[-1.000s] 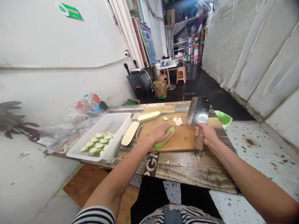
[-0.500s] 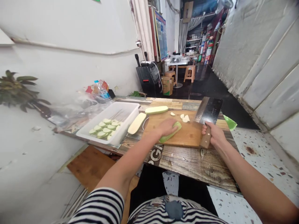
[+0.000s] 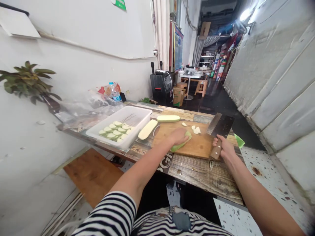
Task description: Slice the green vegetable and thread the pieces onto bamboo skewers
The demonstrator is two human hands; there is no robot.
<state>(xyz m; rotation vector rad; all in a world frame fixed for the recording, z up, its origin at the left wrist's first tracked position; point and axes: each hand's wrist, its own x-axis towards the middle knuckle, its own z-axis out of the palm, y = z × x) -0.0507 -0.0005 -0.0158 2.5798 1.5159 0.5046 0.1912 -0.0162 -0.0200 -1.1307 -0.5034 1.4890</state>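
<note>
My left hand [image 3: 179, 135] lies curled over a light green gourd half [image 3: 182, 144] on the wooden cutting board [image 3: 197, 147], pressing it down. My right hand [image 3: 222, 147] grips the wooden handle of a cleaver [image 3: 220, 126], whose wide dark blade rests at the board's right edge. A few small white cut pieces [image 3: 195, 130] lie on the board between the hands. Two more pale gourd halves [image 3: 147, 129] sit at the board's left and far edges.
A white tray [image 3: 140, 116] holding several gourd slices and skewers stands left of the board. Plastic bags and a water bottle [image 3: 114, 92] lie by the wall. A green bowl [image 3: 238, 140] peeks out past the table's right edge. A black speaker, stools and tables stand down the corridor.
The view has swung and pulled back, and the cleaver blade now appears tilted lower beside the board. Both hands keep their grips on the gourd half and the cleaver.
</note>
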